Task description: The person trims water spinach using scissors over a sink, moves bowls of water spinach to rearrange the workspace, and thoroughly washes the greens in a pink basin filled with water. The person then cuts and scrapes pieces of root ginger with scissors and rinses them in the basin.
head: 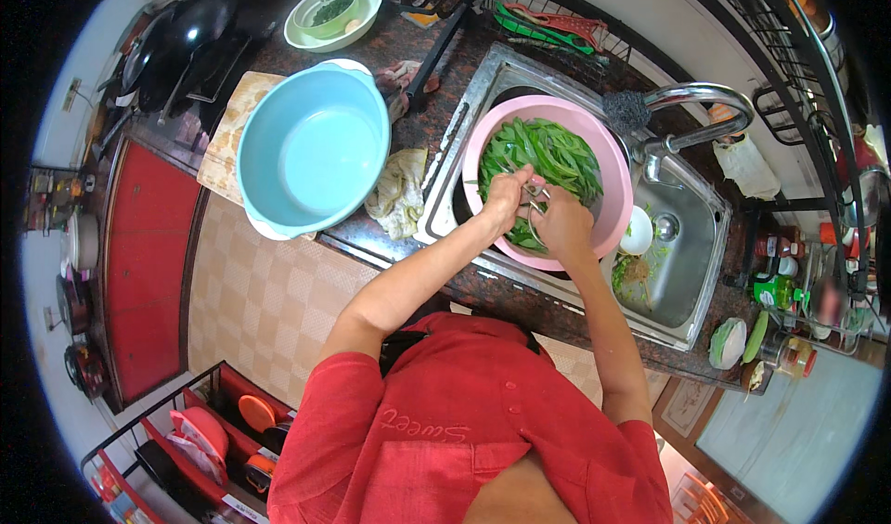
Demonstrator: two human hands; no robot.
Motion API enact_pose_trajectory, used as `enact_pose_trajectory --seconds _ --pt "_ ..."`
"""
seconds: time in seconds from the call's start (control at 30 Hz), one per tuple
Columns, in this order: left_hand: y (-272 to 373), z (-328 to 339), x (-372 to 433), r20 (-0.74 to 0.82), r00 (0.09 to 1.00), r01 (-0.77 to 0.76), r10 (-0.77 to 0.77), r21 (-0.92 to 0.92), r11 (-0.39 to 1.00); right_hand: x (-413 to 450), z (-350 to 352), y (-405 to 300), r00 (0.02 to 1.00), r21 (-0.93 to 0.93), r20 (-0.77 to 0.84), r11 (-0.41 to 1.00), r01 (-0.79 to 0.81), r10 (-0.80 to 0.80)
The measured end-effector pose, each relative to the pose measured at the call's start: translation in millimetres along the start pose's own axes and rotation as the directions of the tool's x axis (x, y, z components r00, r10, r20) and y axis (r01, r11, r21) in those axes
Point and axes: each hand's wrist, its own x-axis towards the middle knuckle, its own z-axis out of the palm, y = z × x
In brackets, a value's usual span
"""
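Note:
A pink plastic basin [618, 176] rests over the left bowl of the steel sink and holds green leafy vegetables [553, 144] in water. Above the leaves, my right hand [560, 221] is closed on metal scissors [534, 200], their handles showing between my hands. My left hand [507, 193] is beside it, fingertips pinched together near the scissors; what they pinch is too small to make out. To the left stands a light blue plastic basin [324, 158], partly on a wooden cutting board [243, 99].
A chrome faucet [696, 99] with a dark scouring pad arches beside the basin. The right sink bowl [672, 273] holds a white bowl [637, 231] and leaf scraps. A crumpled cloth [398, 193] lies between the basins. Nested bowls [334, 19] sit at the back left.

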Motion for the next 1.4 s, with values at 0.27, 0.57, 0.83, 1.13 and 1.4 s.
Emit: enact_pose_trajectory --seconds 0.27,0.57,0.83,1.13,1.4 --pt "47.4 -28.9 24.0 -0.014 0.997 -0.073 0.073 -0.005 0.997 22.2 -40.6 16.2 0.998 0.205 -0.066 0.979 -0.005 0.019" --pt "18.8 -40.7 -11.2 0.324 0.864 -0.492 0.385 0.704 0.511 202.8 -101.8 -1.9 0.925 0.038 -0.31 0.969 0.243 -0.219" --pt "49.2 -105.2 -62.1 0.131 0.765 -0.582 0.631 0.559 0.59 275.8 -83.1 22.6 0.978 -0.019 -0.156 0.99 0.137 -0.139" --pt "5.4 -182.1 -183.2 -0.301 0.77 -0.388 0.563 0.479 0.787 280.5 -91.1 -6.4 0.915 -0.253 0.25 0.89 0.378 -0.317" --pt "-81.7 -296.3 -332.1 -0.688 0.611 -0.34 0.391 0.218 0.915 226.2 -99.0 -45.3 0.73 -0.408 -0.348 0.796 0.447 -0.588"
